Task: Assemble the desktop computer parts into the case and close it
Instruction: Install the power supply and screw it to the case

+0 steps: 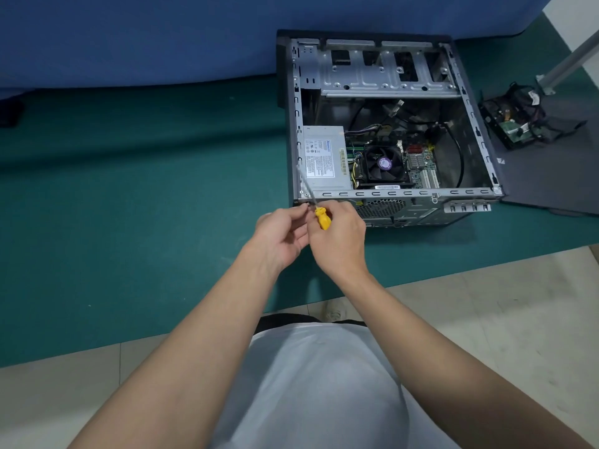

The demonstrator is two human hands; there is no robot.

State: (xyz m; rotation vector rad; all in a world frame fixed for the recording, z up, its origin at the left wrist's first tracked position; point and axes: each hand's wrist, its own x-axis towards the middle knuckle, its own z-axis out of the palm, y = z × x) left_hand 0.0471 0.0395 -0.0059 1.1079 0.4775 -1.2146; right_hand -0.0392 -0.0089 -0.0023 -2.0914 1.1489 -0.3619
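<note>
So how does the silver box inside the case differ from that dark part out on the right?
The power supply is pale silver with a printed label; the loose part is dark, showing green circuit board. The power supply sits inside the case; the loose part lies outside, on a dark panel, among cables. Both are boxy.

Soft, even, moderately bright indoor light. A dull shadow lies on the green desk [129,189]; inside the case [389,193] it is dim. Wide-angle distortion bends the far edges; detail is slightly soft.
</note>
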